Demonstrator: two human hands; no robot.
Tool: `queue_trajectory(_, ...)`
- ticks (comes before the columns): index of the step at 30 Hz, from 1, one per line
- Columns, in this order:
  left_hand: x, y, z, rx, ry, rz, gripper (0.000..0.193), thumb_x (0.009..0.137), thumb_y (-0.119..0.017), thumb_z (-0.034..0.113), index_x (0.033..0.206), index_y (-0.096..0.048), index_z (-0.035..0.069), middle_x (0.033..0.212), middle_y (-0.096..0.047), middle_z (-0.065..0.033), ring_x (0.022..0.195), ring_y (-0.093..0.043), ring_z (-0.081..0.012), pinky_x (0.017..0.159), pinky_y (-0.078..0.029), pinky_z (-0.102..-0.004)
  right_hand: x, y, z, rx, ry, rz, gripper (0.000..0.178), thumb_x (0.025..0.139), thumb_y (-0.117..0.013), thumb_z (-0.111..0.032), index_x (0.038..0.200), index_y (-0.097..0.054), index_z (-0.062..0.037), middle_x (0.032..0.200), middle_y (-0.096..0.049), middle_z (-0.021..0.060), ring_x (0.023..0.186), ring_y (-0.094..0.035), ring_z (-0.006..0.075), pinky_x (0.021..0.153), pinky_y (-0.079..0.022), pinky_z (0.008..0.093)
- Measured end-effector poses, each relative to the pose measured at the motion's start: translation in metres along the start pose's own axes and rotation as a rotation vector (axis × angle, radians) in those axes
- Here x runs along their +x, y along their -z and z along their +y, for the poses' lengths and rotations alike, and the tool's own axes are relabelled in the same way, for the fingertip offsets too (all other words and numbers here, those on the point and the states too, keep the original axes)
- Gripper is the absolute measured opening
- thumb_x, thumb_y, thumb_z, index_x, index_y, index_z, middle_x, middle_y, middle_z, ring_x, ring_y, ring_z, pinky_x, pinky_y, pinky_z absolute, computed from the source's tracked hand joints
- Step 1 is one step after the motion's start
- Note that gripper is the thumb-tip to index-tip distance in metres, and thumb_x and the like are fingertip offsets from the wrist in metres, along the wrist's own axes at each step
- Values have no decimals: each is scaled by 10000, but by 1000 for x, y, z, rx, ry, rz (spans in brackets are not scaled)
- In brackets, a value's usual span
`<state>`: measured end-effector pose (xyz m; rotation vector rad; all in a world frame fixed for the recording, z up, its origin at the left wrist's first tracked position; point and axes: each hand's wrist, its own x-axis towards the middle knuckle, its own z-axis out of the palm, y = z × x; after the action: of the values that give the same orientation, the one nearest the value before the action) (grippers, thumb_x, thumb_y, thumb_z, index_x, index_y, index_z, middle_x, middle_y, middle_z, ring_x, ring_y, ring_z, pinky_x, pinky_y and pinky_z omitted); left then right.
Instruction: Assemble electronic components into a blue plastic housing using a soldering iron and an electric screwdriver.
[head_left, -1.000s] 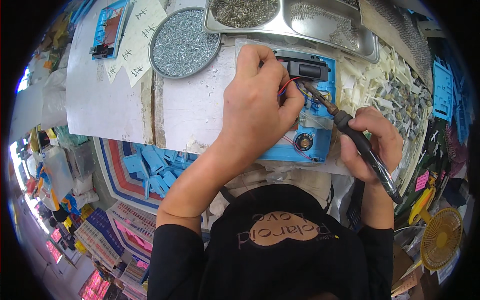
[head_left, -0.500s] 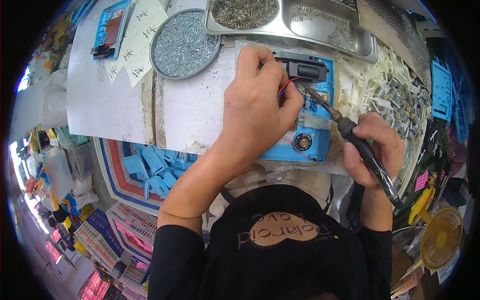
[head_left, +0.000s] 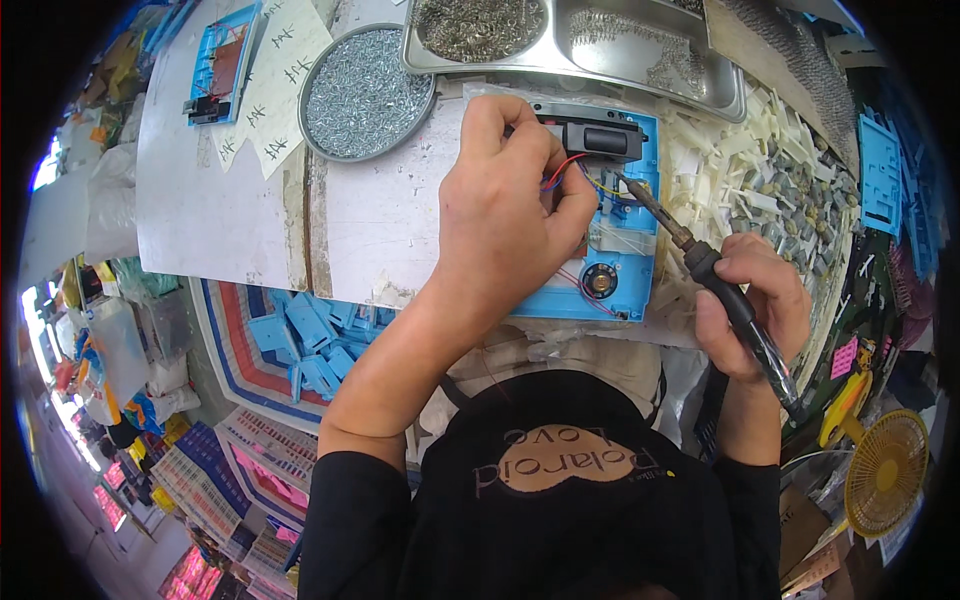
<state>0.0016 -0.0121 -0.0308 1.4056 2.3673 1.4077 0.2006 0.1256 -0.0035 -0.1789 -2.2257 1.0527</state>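
In my right hand [head_left: 765,300] is a soldering iron [head_left: 738,305] with a dark handle, its fingers wrapped round the grip. The iron's metal tip points up and left, near thin yellow and blue wires inside a light-blue plastic housing [head_left: 640,268]. My left hand [head_left: 500,215] is closed in a pinch over the housing's left side, covering much of it. What its fingertips hold is hidden; a red wire [head_left: 566,166] loops out beside them. A black block [head_left: 604,141] sits at the housing's far end. A small round speaker [head_left: 600,281] lies at its near end.
A round dish of small screws [head_left: 368,95] and a metal tray [head_left: 590,62] of small metal parts stand beyond. White and grey plastic pieces [head_left: 775,180] pile up on the right. Another blue housing [head_left: 222,65] lies far left. A yellow fan [head_left: 885,475] is at lower right.
The view has shifted slightly. The soldering iron has moved a little to the right relative to the housing, and my left hand keeps its pinch.
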Motion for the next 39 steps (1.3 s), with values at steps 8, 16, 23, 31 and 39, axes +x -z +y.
queue_trajectory(8, 0, 1, 1, -26, -40, 29, 121, 756, -730, -23, 845, -657, 12, 979, -564, -108, 713, -580, -156, 558, -470, -261, -4, 7, 0, -24, -6, 2, 315, 755, -767, -37, 1036, -626, -11, 780, -632, 122, 643, -599, 228, 616, -478, 333)
queue_trajectory(16, -6, 13, 25, 89, -294, -511, 161, 811, -752, 48, 958, -697, 81, 1001, -637, -50, 751, -646, -277, 672, -546, -359, -39, 22, -14, 290, -361, 281, 414, 871, -739, 2, 1242, -556, 34, 1060, -660, 194, 945, -669, 220, 891, -531, 342)
queue_trajectory(23, 2, 12, 13, -336, 36, -529, 56, 900, -702, 15, 953, -684, 7, 770, -625, -28, 637, -566, -95, 568, -452, -257, -18, -20, -6, 96, -259, 184, 525, 815, -749, 72, 1301, -573, -20, 1067, -692, 119, 1007, -677, 197, 910, -522, 321)
queue_trajectory(31, 7, 18, 14, -357, 124, -571, 68, 921, -703, 31, 969, -690, -15, 728, -604, 4, 639, -511, -42, 565, -417, -224, 7, -52, 0, 185, -317, 154, 519, 794, -740, 100, 1276, -631, -59, 1014, -671, 90, 920, -692, 178, 830, -543, 285)
queue_trajectory(39, 5, 16, 15, -408, 261, -579, 85, 877, -722, 62, 916, -685, -2, 763, -625, -64, 649, -574, -144, 583, -453, -287, -2, -53, -2, -27, -204, 137, 537, 781, -760, 104, 1277, -631, -56, 1004, -661, 89, 853, -674, 185, 765, -543, 295)
